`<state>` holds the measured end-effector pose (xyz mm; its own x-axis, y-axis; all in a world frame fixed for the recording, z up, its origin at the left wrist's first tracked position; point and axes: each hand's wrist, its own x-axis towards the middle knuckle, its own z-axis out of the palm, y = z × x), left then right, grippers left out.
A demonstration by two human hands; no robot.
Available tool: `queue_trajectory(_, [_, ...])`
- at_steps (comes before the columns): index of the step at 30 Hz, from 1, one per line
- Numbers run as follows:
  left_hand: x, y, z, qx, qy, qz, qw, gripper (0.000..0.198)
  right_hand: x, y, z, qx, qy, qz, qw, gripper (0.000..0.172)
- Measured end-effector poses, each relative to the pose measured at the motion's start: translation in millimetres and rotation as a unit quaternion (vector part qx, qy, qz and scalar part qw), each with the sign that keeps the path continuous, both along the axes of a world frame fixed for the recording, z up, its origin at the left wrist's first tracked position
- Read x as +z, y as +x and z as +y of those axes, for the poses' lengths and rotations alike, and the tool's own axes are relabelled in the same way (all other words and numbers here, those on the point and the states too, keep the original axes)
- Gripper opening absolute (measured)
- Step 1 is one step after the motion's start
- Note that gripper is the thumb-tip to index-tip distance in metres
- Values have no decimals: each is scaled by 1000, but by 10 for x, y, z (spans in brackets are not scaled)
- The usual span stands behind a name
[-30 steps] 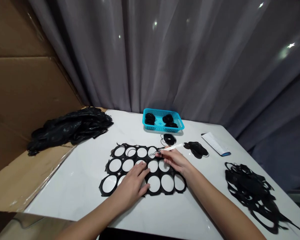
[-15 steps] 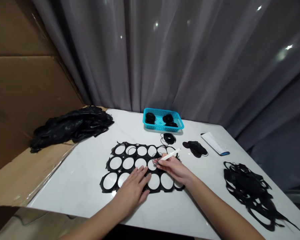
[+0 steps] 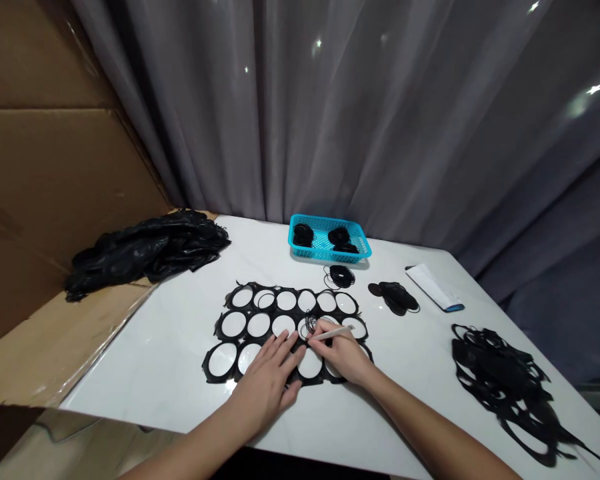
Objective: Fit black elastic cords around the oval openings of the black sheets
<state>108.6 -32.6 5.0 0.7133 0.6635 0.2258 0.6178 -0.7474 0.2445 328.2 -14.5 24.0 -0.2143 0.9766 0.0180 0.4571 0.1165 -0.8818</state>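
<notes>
A black sheet with several round holes (image 3: 275, 313) lies flat on the white table (image 3: 180, 347). My left hand (image 3: 270, 377) rests flat on its near edge, fingers stretched out. My right hand (image 3: 343, 353) grips a thin white stick tool (image 3: 330, 333), whose tip meets a small tangle of thin black rings (image 3: 310, 323) on the sheet's middle row.
A blue basket (image 3: 330, 239) with black ring piles stands at the back. A loose black ring bundle (image 3: 341, 275) and black pieces (image 3: 395, 297) lie before it. A white card (image 3: 433, 287), black scrap webs (image 3: 505, 380) at right, black sheets (image 3: 150, 250) on cardboard at left.
My right hand drew the stick tool and the tangle of thin rings from the sheet's far row toward me, to the middle row. My left hand stayed on the sheet.
</notes>
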Motion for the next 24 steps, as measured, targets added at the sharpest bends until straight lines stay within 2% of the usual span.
queue_trajectory(5, [-15, 0, -7, 4, -1, 13, 1000, 63, -13, 4, -1, 9, 24, -9, 1000, 17])
queue_trajectory(10, [-30, 3, -16, 7, -5, 7, 1000, 66, 6, 20, -9, 60, 64, -32, 996, 20])
queue_trajectory(20, [29, 44, -4, 17, 12, 22, 1000, 64, -31, 93, 35, 30, 3, 8, 1000, 16])
queue_trajectory(24, [46, 63, -4, 20, 10, 15, 1000, 63, -38, 73, 39, -3, -25, 18, 1000, 17])
